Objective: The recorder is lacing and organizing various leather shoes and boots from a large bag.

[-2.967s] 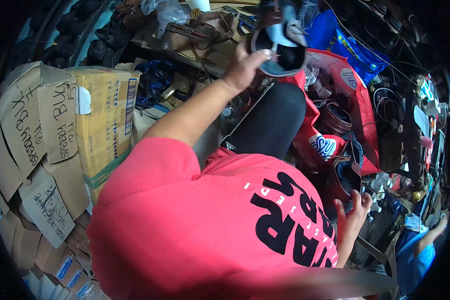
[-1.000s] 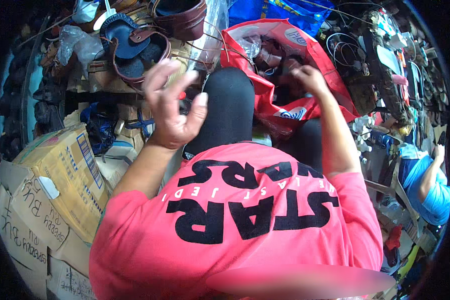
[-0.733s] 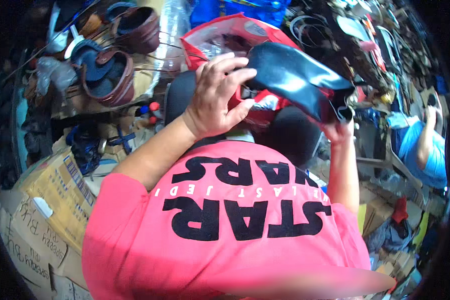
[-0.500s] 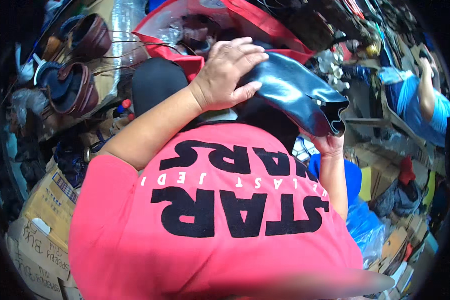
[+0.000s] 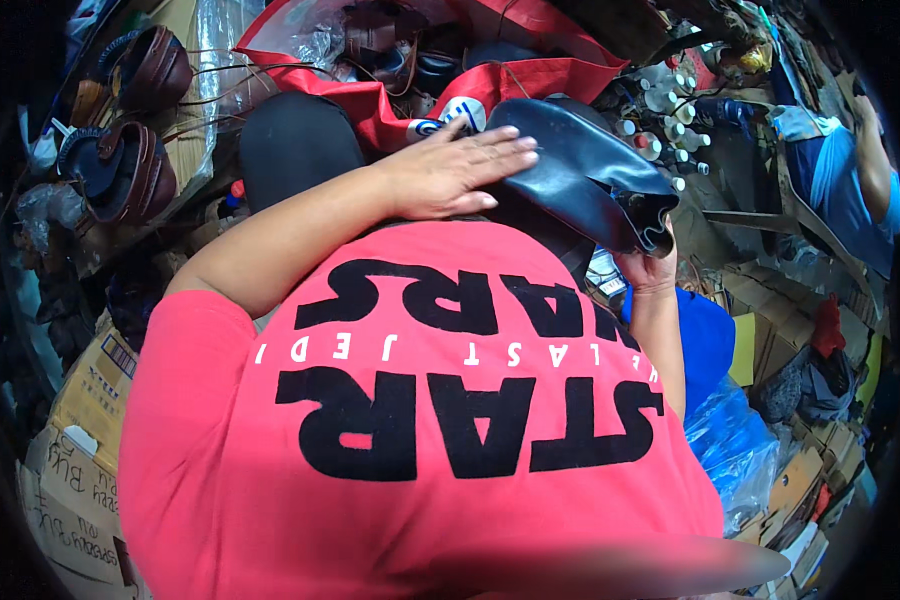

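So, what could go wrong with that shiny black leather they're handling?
It could slip: the right hand seems to hold it only near its open end, while the left hand has its fingers outstretched over the other end of the black leather, not wrapped around it.

A wide swing might also knock the bottles clustered beyond it, though depth is hard to judge.

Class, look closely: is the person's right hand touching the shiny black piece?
Touching: the head view shows the right hand holding the shiny black piece by its open end.
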A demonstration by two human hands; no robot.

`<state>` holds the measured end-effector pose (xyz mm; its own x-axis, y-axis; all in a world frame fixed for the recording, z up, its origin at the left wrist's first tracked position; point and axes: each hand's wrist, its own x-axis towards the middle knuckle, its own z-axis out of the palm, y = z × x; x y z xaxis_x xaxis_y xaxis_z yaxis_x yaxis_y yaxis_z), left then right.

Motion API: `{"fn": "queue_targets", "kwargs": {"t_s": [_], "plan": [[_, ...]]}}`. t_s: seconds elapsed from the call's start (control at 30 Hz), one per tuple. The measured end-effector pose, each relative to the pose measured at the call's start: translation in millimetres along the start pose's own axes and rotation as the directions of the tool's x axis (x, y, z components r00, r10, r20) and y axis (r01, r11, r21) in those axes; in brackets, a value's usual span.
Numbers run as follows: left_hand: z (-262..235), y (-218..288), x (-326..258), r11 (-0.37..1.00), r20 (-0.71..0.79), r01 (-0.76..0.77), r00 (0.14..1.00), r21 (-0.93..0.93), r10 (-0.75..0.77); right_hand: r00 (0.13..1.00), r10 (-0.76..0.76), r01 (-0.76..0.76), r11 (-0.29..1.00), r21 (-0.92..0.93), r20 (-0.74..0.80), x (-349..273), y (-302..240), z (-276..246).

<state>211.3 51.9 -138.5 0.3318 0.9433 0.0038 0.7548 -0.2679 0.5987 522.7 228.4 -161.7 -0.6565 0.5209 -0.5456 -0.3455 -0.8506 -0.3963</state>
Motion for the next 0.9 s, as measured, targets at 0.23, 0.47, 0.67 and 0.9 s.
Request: {"fn": "queue_targets", "kwargs": {"t_s": [0.23,0.47,0.67,0.9], "plan": [[7,-11,-3,0.854,-0.251,0.199,0.902,-0.48,-0.351,0.993,0.115,-0.114,0.99,-0.081,0.016,2,11,35],[-26,3,17,0.301,-0.094,0.02,0.929,-0.953,-0.359,0.983,0.143,-0.146,0.989,0.018,0.113,1,13,23],[-29,3,19,0.268,-0.114,-0.008,0.917,-0.964,-0.383,0.989,0.142,-0.143,0.99,0.018,0.047,6,13,-13],[-25,6,21,0.165,-0.026,0.037,0.929,-0.986,-0.368,0.974,0.117,-0.055,0.954,-0.296,0.196,16,16,-69]]}}
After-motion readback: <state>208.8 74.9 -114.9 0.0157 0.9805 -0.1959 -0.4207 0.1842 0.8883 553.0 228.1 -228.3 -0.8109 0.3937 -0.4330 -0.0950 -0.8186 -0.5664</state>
